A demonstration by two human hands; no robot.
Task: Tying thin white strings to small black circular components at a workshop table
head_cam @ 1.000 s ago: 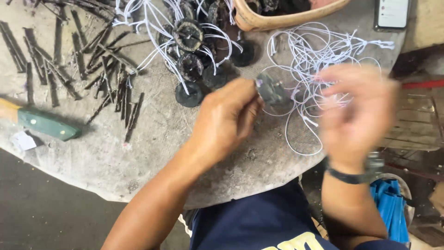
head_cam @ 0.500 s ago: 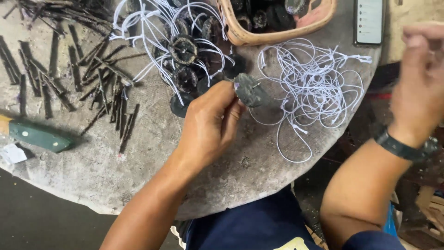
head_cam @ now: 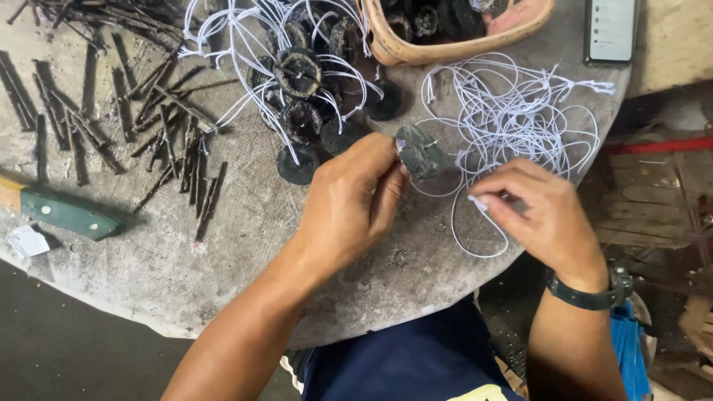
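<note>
Fingers [head_cam: 386, 174] pinch dark disc [head_cam: 418, 151]; right hand [head_cam: 546, 215] pinches white string [head_cam: 475, 241].

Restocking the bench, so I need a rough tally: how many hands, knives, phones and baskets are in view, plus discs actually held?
Hands: 2, left hand and right hand
Held disc: 1, in the left hand
Knife: 1
Phone: 1
Basket: 1
Total: 6
The piled discs and white strings are too tangled to count.
</note>
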